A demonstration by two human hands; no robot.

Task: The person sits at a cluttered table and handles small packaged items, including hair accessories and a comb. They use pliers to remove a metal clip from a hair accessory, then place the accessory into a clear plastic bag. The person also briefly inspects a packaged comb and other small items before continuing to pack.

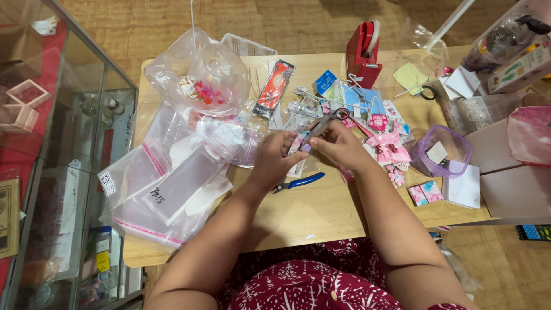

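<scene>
My left hand (pixel 274 156) and my right hand (pixel 338 143) meet over the middle of a wooden table (pixel 321 215). Between their fingertips they pinch a small pink and purple item (pixel 302 143). My right hand also grips grey pliers (pixel 326 121), whose handles point up and to the right. Blue-handled pliers (pixel 299 182) lie on the table just below my hands. Pink bows and small trinkets (pixel 388 148) lie right of my right hand.
Clear zip bags (pixel 172 183) are heaped at the left, with a tied plastic bag (pixel 198 74) of red bits behind them. A red tape dispenser (pixel 364 53) stands at the back. A purple-rimmed tub (pixel 443 151) and white boxes (pixel 462 188) sit at the right. A glass cabinet (pixel 63 172) flanks the left.
</scene>
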